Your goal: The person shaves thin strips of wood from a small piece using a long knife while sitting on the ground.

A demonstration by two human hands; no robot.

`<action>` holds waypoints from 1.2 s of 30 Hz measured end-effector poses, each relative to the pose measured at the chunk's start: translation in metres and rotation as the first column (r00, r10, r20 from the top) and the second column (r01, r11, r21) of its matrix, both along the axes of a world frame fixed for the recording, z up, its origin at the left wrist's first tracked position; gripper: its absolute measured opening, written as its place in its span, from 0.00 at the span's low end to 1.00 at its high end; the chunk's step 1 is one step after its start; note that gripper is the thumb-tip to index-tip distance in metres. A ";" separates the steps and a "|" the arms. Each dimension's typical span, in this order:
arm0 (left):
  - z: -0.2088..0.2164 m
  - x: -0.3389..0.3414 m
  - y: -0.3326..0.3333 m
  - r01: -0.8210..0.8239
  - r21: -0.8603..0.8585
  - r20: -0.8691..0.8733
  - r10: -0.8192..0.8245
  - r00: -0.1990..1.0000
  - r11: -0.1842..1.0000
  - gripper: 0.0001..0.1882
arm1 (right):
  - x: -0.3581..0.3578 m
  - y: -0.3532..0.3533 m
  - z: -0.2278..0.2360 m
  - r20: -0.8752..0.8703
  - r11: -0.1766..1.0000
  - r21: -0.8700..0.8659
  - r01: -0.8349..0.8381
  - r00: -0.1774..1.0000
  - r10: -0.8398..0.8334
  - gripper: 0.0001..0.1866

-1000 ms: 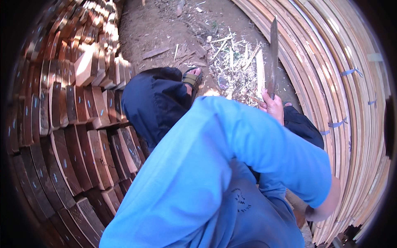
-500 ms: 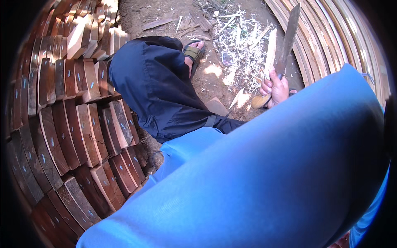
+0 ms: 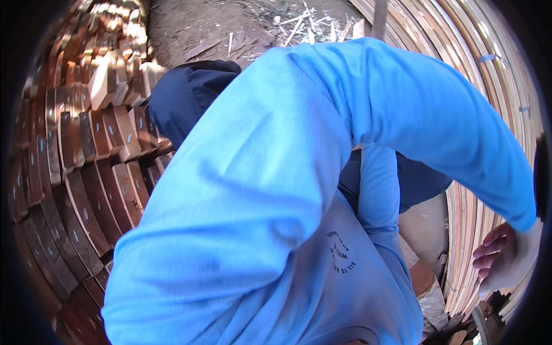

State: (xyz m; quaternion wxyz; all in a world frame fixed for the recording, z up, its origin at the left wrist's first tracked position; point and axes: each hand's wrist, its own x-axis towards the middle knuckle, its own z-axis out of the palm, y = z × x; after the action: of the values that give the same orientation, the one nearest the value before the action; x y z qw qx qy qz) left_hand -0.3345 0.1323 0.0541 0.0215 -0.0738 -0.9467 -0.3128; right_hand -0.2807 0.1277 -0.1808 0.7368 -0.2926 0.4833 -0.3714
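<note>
My left arm, in a blue sleeve (image 3: 299, 103), arches across the view, bending at the elbow and coming down at the far right. At its end my left hand (image 3: 501, 257) hangs beside the stacked long boards with its fingers loosely apart; nothing shows in it. Another blue sleeve (image 3: 379, 187), my right arm's, passes behind the left one, which hides my right hand. Above the left sleeve shows part of a grey machete blade (image 3: 380, 18), its handle covered. Left of it stands the end of a pale wood strip (image 3: 359, 29).
Stacked dark-red timber blocks (image 3: 86, 213) with blue marks fill the left. Long pale boards (image 3: 468, 247) run along the right. Wood shavings (image 3: 310, 26) lie on the dirt ground (image 3: 190, 26) at the top. A grey stone (image 3: 432, 305) is low on the right.
My left arm has swung up and over to the right, bringing the left hand into view. My right hand, earlier gripping the machete, is now covered by the sleeve.
</note>
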 end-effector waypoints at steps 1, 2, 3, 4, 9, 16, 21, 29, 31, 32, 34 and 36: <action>0.003 0.001 -0.007 -0.005 0.013 0.008 0.005 1.000 1.000 0.20 | -0.001 0.002 0.001 -0.006 1.000 -0.006 0.016 1.000 -0.016 0.11; 0.005 0.007 -0.016 -0.029 0.021 0.015 0.029 0.999 0.999 0.21 | 0.004 0.001 0.000 -0.009 1.000 -0.018 0.008 1.000 -0.008 0.11; 0.008 0.015 -0.023 -0.058 0.034 0.025 0.057 0.998 0.998 0.21 | 0.010 -0.001 0.000 -0.008 1.000 -0.024 -0.006 1.000 0.006 0.11; 0.012 0.021 -0.028 -0.067 0.048 0.025 0.066 0.998 0.997 0.21 | 0.011 -0.002 0.000 -0.016 0.999 -0.033 0.004 1.000 -0.005 0.11; 0.016 0.071 -0.066 -0.195 0.217 0.035 0.192 0.981 0.957 0.23 | 0.018 -0.003 0.000 -0.020 0.998 -0.062 0.022 1.000 -0.023 0.12; -0.023 0.208 -0.047 -0.814 0.502 0.077 0.922 0.379 0.292 0.23 | 0.021 -0.006 0.002 0.010 0.998 -0.054 0.009 1.000 -0.009 0.14; -0.134 0.252 -0.012 -0.824 0.392 0.188 0.913 -0.363 -0.409 0.24 | 0.031 -0.001 0.022 0.004 0.995 -0.096 0.019 1.000 -0.018 0.16; -0.175 0.258 -0.001 -0.585 0.731 0.477 0.876 0.071 -0.351 0.17 | 0.035 0.004 0.026 -0.026 0.928 -0.277 -0.247 0.968 0.250 0.17; -0.197 0.256 -0.002 -0.539 0.757 0.460 0.887 0.040 -0.369 0.14 | 0.038 0.005 0.029 -0.020 0.929 -0.264 -0.260 0.964 0.264 0.17; -0.195 0.254 -0.003 -0.482 0.779 0.457 0.890 -0.004 -0.402 0.11 | 0.040 0.003 0.030 -0.015 0.929 -0.258 -0.265 0.963 0.270 0.18; -0.189 0.259 -0.004 -0.428 0.786 0.444 0.889 -0.115 -0.447 0.10 | 0.032 -0.002 0.042 -0.219 0.906 -0.263 -0.331 0.935 0.278 0.20; -0.178 0.267 -0.006 -0.394 0.775 0.437 0.869 -0.231 -0.495 0.10 | 0.020 -0.012 0.047 -0.561 0.818 -0.358 -0.451 0.804 0.197 0.25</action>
State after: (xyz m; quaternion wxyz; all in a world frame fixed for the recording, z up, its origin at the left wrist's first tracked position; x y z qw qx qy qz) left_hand -0.0670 0.1266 -0.1235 0.5238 0.5947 -0.3131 -0.5234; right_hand -0.2609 0.1158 -0.1335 0.5450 -0.6304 0.4913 -0.2535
